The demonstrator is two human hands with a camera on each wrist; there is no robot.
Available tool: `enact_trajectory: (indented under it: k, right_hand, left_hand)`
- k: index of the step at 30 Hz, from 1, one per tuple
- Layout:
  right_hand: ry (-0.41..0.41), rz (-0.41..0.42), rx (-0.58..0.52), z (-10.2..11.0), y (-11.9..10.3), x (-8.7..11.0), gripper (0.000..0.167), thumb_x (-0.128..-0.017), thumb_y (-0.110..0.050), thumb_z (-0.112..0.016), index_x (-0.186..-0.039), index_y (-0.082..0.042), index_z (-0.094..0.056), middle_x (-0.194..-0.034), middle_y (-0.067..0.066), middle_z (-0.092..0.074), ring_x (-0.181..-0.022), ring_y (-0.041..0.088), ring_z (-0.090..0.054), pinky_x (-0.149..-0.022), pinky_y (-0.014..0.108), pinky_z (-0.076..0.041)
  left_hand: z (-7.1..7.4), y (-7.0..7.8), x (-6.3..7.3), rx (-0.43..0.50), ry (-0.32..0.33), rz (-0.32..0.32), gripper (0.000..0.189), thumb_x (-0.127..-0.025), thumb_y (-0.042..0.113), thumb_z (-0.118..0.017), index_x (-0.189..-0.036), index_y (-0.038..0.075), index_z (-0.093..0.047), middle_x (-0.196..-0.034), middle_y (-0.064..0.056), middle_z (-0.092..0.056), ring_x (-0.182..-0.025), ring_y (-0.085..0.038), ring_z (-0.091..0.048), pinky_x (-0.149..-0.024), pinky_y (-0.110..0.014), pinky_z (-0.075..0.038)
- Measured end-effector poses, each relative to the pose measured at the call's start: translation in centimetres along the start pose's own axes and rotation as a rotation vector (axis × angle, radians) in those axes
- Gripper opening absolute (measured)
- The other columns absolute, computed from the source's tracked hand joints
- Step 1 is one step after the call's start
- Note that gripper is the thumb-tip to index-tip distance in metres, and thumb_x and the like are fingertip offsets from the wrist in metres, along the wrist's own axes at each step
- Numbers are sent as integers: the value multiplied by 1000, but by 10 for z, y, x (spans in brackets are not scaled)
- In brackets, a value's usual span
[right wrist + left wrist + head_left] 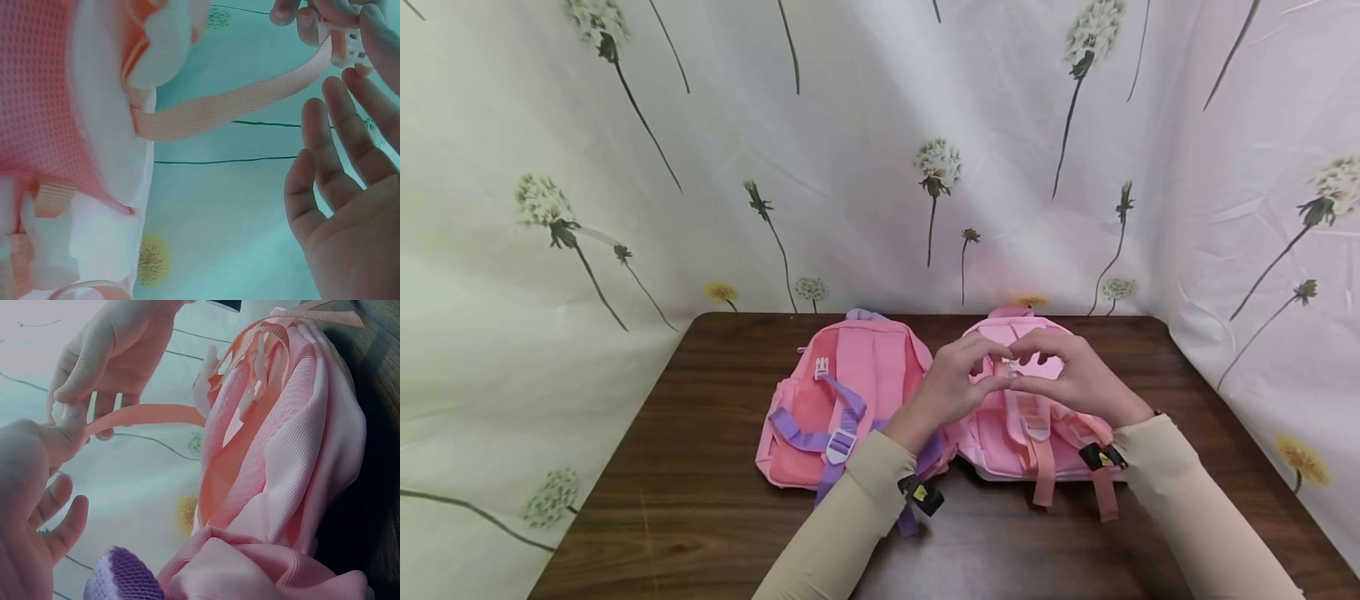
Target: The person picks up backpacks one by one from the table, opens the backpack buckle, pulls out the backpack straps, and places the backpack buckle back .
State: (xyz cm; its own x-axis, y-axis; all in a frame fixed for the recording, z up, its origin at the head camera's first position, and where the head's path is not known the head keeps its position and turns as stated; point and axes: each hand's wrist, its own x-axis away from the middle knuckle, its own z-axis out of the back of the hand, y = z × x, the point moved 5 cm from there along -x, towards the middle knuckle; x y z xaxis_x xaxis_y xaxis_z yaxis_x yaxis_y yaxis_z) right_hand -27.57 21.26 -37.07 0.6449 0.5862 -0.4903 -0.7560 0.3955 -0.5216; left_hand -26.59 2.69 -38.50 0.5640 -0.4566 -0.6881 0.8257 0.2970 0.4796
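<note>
My left hand [951, 379] and right hand [1078, 379] meet fingertip to fingertip over the right-hand pink backpack [1000, 454]. Between them they pinch a small white buckle [347, 49], mostly covered by fingers. From it a peach strap [219, 114] runs down to the backpack, bowed in the air. In the left wrist view, thumb and forefinger of both hands close on the buckle, while the other fingers are spread. More peach webbing and white plastic pieces [259, 362] lie on the backpack's straps.
Left of it lies another pink backpack [876, 367] with purple straps [805, 437] and a white clip [822, 367]. Both rest on a dark wooden table [700, 467]. A flower-printed curtain [850, 167] hangs behind and along the sides.
</note>
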Motion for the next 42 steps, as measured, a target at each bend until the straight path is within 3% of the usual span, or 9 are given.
enact_trajectory:
  k: [8,15,19,21,23,26,30,34,42]
  right_hand:
    - [-12,144,89,0,-10,-3,38,-79,-3,-91,-113,-16,-80,-109,-8,-75,-97,12,-68,-87,20,-51]
    - [-4,200,160,1,-17,-3,36,-77,-5,-92,-110,-12,-80,-107,-5,-75,-97,12,-68,-90,17,-50]
    - [8,245,172,2,-19,-3,29,-90,-33,-86,-110,-12,-80,-106,-5,-75,-96,10,-68,-91,16,-49]
    - [16,257,161,3,-19,-2,28,-94,-36,-81,-109,-13,-80,-106,-5,-75,-95,10,-68,-90,16,-50]
    - [32,263,148,4,-18,-2,23,-91,-27,-86,-108,-14,-80,-104,-5,-75,-93,10,-68,-88,15,-51]
    - [52,241,125,7,-17,-1,33,-78,-3,-92,-106,-14,-80,-102,-6,-74,-90,11,-67,-86,14,-51]
    - [58,206,118,10,-15,-1,38,-74,3,-92,-105,-15,-80,-100,-7,-74,-90,10,-66,-84,13,-50]
    - [68,220,125,11,-17,-1,35,-74,3,-91,-103,-13,-80,-100,-6,-73,-88,12,-67,-82,13,-50]
    - [112,283,114,14,-21,-2,39,-72,10,-89,-102,-11,-79,-99,-4,-73,-83,15,-66,-81,13,-49]
  left_hand:
    - [5,-4,-1,125,18,-11,22,-82,3,-89,-95,5,-72,-89,-4,-67,-83,-16,-68,-75,-23,-60]
    - [8,-2,-1,184,13,-35,17,-84,1,-87,-96,2,-76,-91,-7,-71,-83,-15,-72,-79,-22,-60]
    - [8,-2,-1,192,10,-29,15,-84,2,-87,-96,2,-77,-91,-6,-73,-83,-14,-71,-79,-21,-59]
    - [8,-2,-1,193,13,-25,14,-85,3,-86,-97,3,-78,-91,-5,-75,-84,-14,-71,-80,-21,-59]
    - [9,-3,-2,204,27,-21,14,-86,3,-86,-97,2,-78,-92,-6,-75,-85,-14,-71,-80,-20,-59]
    - [11,-3,-2,230,54,-23,13,-86,2,-85,-97,1,-78,-92,-7,-74,-84,-15,-72,-81,-21,-59]
    - [12,-3,-3,247,62,-4,15,-86,0,-85,-98,1,-76,-93,-8,-73,-85,-15,-73,-82,-22,-60]
    - [8,-6,-1,267,30,89,27,-86,1,-86,-107,1,-71,-102,-9,-71,-91,-17,-75,-84,-24,-60]
    - [-18,-15,5,297,-95,395,57,-86,18,-89,-135,8,-61,-130,-4,-67,-95,-17,-73,-76,-24,-59]
